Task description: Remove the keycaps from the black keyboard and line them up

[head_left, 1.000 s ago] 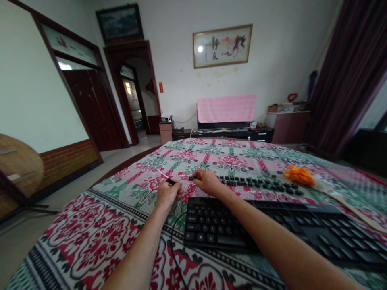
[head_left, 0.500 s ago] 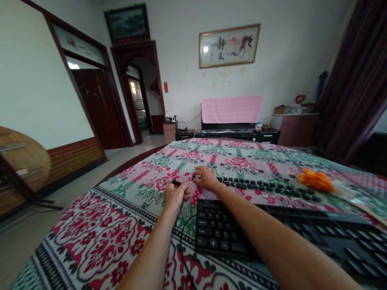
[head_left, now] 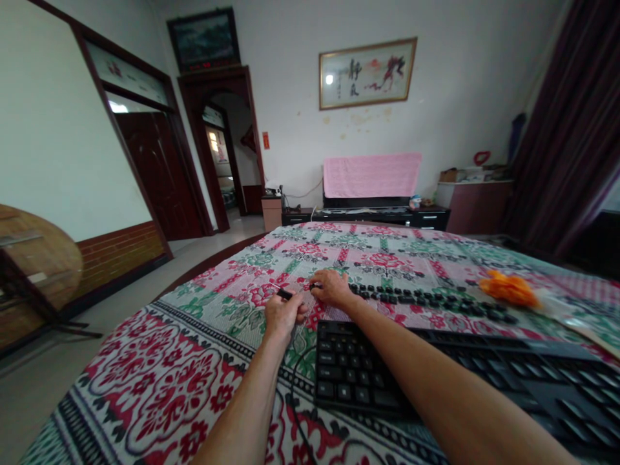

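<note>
On the red-and-green floral cloth [head_left: 194, 361], holding a thin-shafted, black-handled tool [head_left: 284, 294] in the left hand [head_left: 281, 315]; with the right hand [head_left: 332, 288], touching a small black piece [head_left: 315, 286], unclear whether pinching, beside loose black plastic keycaps [head_left: 405, 299]; apparently arranging these, next needing careful placement.

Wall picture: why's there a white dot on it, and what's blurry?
Head view: the white dot on the gold-framed rectangular picture is probably glare from a light; head view again: the red, green and white patterned tablecloth smears at far right, and the black plastic keyboard looks soft toward the right edge.
</note>
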`<state>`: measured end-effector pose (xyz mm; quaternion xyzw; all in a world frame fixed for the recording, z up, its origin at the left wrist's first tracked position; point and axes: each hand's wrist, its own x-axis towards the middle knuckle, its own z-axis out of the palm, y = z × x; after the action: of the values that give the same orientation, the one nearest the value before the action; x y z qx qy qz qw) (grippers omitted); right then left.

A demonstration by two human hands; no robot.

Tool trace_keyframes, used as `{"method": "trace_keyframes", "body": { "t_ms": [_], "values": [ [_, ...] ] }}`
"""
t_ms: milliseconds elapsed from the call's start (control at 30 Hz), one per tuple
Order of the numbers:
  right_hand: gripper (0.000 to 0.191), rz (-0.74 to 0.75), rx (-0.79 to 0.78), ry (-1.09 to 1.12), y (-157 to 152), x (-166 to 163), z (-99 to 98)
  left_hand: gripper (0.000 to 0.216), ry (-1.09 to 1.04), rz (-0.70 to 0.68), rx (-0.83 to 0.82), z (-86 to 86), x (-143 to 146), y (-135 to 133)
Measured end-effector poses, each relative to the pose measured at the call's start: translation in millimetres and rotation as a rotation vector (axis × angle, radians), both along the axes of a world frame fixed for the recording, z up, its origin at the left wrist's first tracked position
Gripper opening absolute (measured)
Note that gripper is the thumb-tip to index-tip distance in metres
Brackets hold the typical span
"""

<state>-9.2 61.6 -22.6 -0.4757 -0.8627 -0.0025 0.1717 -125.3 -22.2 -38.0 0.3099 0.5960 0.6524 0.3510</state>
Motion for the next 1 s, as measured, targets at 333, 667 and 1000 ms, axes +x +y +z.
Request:
{"method": "trace_keyframes", "body": {
  "t_ms": [333,667,1000],
  "values": [
    [0.033,0.016,-0.003,0.088,-11.9,6.6,15.5,0.024,0.023,-0.075,-0.043,5.8,0.5,-3.1],
    [0.024,0.356,-0.409,-0.017,-55.3,54.4,35.0,0.024,0.152,-0.486,-0.189,27.6,-6.7,-23.1],
    [0.033,0.352,-0.537,-0.058,-65.0,71.7,42.4,0.023,0.324,-0.616,-0.273,47.7,-2.4,-32.3]
  ]
}}
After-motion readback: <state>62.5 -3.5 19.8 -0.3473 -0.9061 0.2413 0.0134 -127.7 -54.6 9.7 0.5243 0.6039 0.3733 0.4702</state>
